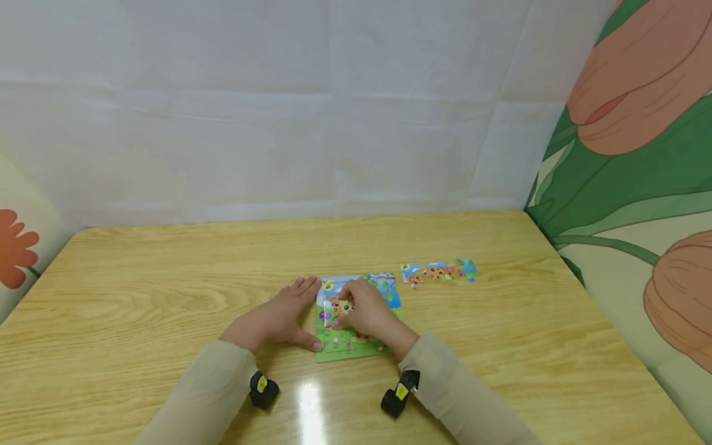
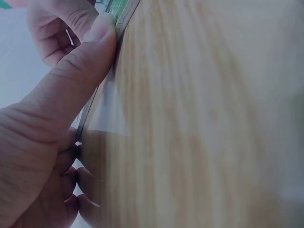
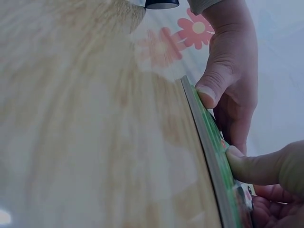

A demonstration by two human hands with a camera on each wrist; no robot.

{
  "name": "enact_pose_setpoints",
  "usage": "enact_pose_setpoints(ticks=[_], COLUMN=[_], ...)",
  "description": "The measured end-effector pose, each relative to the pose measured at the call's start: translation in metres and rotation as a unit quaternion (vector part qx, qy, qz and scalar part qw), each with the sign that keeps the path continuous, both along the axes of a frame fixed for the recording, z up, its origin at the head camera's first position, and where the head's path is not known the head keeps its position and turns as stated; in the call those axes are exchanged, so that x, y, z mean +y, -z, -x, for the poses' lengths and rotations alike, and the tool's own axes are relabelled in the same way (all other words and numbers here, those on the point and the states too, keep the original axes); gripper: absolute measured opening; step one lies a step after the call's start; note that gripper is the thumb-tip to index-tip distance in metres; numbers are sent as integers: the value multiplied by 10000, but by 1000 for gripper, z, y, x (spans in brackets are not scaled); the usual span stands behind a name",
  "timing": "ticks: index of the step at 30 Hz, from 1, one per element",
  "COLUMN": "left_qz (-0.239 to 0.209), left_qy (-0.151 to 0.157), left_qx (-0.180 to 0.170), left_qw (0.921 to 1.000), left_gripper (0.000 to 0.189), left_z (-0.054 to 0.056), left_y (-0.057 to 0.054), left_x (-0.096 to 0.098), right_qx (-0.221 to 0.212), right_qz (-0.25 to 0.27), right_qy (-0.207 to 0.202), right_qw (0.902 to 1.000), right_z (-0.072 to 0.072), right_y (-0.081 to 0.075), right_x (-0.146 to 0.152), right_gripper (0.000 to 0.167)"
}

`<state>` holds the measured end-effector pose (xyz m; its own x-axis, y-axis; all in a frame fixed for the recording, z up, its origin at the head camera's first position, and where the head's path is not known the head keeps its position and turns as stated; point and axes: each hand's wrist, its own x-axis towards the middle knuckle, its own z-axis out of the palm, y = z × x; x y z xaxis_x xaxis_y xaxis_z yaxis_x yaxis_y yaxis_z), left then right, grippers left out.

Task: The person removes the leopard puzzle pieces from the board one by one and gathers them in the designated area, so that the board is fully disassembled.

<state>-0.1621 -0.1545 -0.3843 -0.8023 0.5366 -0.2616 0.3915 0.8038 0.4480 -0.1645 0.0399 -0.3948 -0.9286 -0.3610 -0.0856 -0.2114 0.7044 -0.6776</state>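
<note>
A flat jigsaw puzzle board (image 1: 367, 354), with a spotted cartoon animal, blue sky and green grass, lies on the table. My left hand (image 1: 283, 314) rests at its left side, thumb on the lower-left edge and fingers stretched toward the upper-left corner. In the left wrist view, the left thumb (image 2: 71, 78) touches the board's edge. My right hand (image 1: 369, 312) is over the board's middle, thumb and curled fingers pinching a puzzle piece (image 1: 346, 306) with the animal's face. In the right wrist view, the right hand (image 3: 270, 175) meets the green board (image 3: 209, 133); its fingertips are partly hidden.
Several loose puzzle pieces (image 1: 436, 273) lie in a row beyond the board's right corner. The wooden table (image 1: 167, 290) runs back to a white cloth (image 1: 278, 136). A flowered panel (image 1: 628, 185) borders the right side. Small black devices (image 1: 264, 390) are strapped at both wrists.
</note>
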Motion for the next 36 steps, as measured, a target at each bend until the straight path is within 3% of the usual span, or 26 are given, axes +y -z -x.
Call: enact_pose_setpoints(ticks=[12,28,36], left_qz=[-66,-15,-16], left_qy=[11,34,37], left_qx=[-24,11,30], left_qw=[10000,10000,10000], left_gripper=[119,119,118], left_z=[0,0,2], left_y=[1,2,3], left_x=[0,0,-1], right_qx=[47,266,177], right_qz=[66,512,542], right_qy=[98,-294,-241], right_qw=[9999,9979,9981], right_z=[-2,-2,-1], right_y=[1,3,3], right_x=[0,3,3], right_gripper=[37,34,34])
